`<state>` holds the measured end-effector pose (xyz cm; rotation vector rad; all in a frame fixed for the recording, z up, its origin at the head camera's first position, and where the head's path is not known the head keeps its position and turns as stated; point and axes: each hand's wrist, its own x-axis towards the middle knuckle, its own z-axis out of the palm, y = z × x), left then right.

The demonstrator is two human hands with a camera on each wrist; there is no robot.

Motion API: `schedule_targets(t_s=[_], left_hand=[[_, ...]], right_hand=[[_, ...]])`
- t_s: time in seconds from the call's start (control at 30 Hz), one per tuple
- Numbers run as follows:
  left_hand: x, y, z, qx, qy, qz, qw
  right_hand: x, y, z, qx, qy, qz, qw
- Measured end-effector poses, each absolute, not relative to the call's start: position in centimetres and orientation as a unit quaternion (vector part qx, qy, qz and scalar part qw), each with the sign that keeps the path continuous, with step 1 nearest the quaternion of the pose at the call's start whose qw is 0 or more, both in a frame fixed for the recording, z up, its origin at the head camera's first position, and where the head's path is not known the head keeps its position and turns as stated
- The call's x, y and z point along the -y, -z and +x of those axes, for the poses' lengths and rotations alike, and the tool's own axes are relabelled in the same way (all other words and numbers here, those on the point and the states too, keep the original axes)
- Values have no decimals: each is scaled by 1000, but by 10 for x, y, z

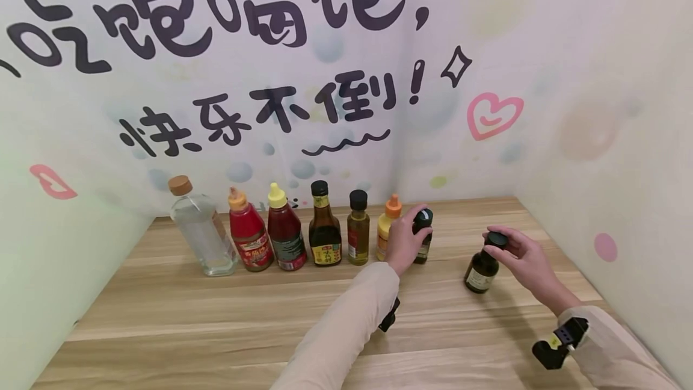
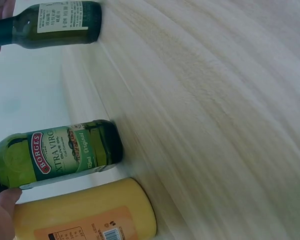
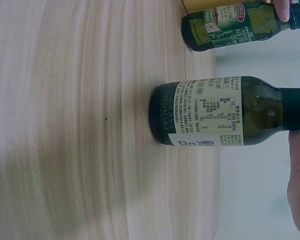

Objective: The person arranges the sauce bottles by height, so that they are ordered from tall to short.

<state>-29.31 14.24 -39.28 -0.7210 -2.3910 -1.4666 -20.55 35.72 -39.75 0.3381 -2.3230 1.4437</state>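
Observation:
My left hand [image 1: 402, 242] pinches a small olive oil bottle [image 2: 55, 152] by its dark cap, at the right end of a row of bottles. A yellow squeeze bottle [image 2: 90, 215] with an orange tip stands right beside it, partly behind the hand in the head view. Farther right, my right hand [image 1: 527, 263] grips the dark cap and neck of a dark green glass bottle [image 1: 480, 272] with a pale label. That bottle leans slightly in the head view; whether its base touches the table I cannot tell.
Leftward along the row stand a small oil bottle [image 1: 358, 230], a brown sauce bottle [image 1: 325, 230], two red squeeze bottles, one yellow-capped [image 1: 285, 233], one orange-capped [image 1: 249, 236], and a large clear bottle [image 1: 203, 233]. Behind the wooden table [image 1: 216, 324] hangs a printed cloth [image 1: 433, 155].

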Motion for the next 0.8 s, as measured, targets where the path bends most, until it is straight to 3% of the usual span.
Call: schedule_targets(t_s=[0.8], left_hand=[[-148,391,-299,854,448,-245,97]], right_hand=[[-356,396,-205,816,-530,128,194]])
